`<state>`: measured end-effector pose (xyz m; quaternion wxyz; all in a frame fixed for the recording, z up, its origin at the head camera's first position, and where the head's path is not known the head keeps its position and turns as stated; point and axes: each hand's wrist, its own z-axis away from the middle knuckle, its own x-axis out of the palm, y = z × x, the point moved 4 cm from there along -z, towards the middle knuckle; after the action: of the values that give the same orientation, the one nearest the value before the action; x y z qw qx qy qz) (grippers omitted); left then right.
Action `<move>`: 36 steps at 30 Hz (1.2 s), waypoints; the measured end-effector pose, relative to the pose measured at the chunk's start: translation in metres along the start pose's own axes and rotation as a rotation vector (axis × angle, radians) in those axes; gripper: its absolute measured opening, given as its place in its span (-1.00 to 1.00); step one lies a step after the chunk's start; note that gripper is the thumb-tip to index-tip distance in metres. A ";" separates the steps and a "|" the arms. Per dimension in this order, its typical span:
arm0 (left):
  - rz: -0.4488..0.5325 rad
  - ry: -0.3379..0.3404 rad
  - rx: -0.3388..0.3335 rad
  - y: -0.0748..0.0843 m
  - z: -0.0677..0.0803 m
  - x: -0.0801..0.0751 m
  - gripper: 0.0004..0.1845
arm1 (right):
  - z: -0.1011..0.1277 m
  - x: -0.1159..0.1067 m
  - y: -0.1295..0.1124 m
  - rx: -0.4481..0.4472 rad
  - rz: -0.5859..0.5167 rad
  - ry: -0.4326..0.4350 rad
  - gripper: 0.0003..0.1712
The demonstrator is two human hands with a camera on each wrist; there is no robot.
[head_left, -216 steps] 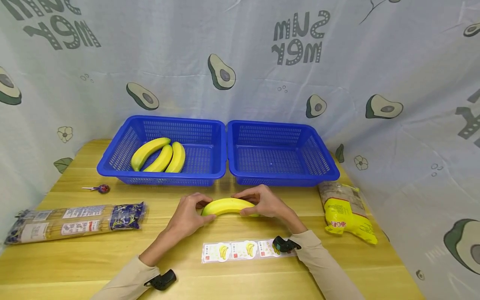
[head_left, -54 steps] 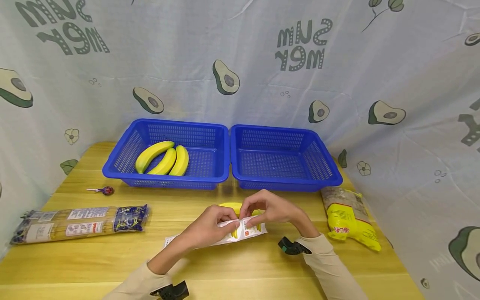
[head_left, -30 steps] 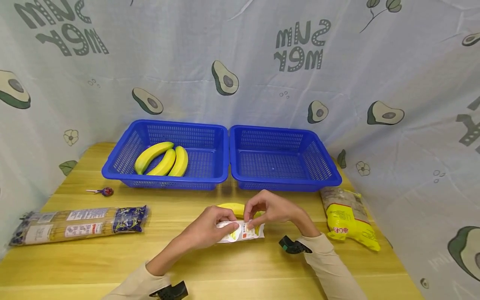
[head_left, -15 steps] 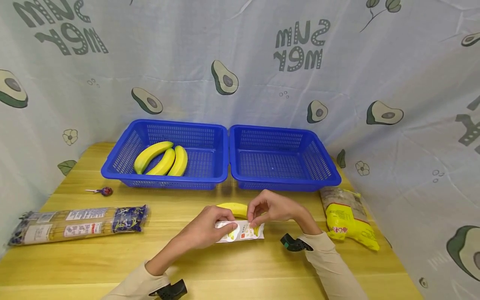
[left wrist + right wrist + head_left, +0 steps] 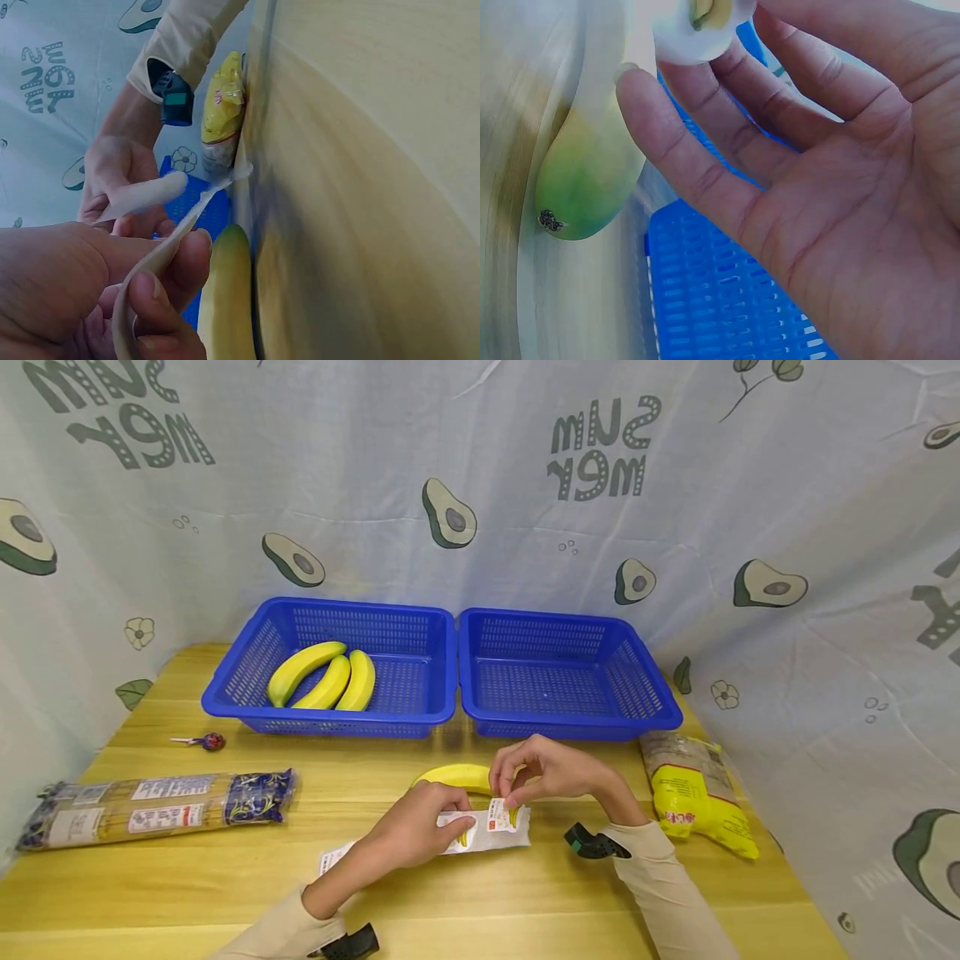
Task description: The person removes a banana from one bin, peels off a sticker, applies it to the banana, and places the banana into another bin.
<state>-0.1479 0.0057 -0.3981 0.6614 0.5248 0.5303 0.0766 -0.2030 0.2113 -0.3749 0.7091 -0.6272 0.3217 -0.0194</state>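
My left hand [image 5: 412, 828] pinches a white strip of banana labels [image 5: 487, 842] between thumb and fingers, just above the table. In the left wrist view the strip [image 5: 169, 244] runs curved through those fingers. My right hand [image 5: 553, 770] pinches one sticker [image 5: 498, 820] by its upper edge. That sticker [image 5: 146, 196] stands away from the backing in the left wrist view. Behind the hands a yellow banana [image 5: 452, 776] lies on the table, its right part hidden by my right hand. The right wrist view shows the banana's green end [image 5: 592, 191] close to my fingers.
Three bananas [image 5: 303, 670] lie in the left blue basket [image 5: 330, 717]. A second blue basket [image 5: 570, 727] adjoins it on the right. A bag of noodles [image 5: 157, 808] and a lollipop [image 5: 210, 742] are at left, and a yellow-and-clear bag [image 5: 693, 793] at right.
Earlier both hands held the banana and the strip lay on the table. Since then they took up the strip. Now the right hand has peeled a sticker up from the backing, and the left hand sits slightly lower.
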 end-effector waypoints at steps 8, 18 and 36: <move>-0.030 0.023 0.094 -0.027 -0.003 0.030 -0.82 | 0.002 -0.002 -0.001 0.050 0.020 0.016 -0.94; -0.111 -0.029 0.020 0.001 0.003 0.034 -0.90 | 0.002 -0.003 -0.004 0.035 0.017 0.040 -0.96; 0.316 -0.131 0.008 0.000 -0.001 0.006 -0.83 | -0.004 0.001 0.000 -0.004 -0.002 0.162 -0.95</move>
<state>-0.1466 0.0099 -0.4016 0.6721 0.6084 0.3970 0.1430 -0.2039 0.2078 -0.3753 0.6795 -0.6252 0.3775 -0.0699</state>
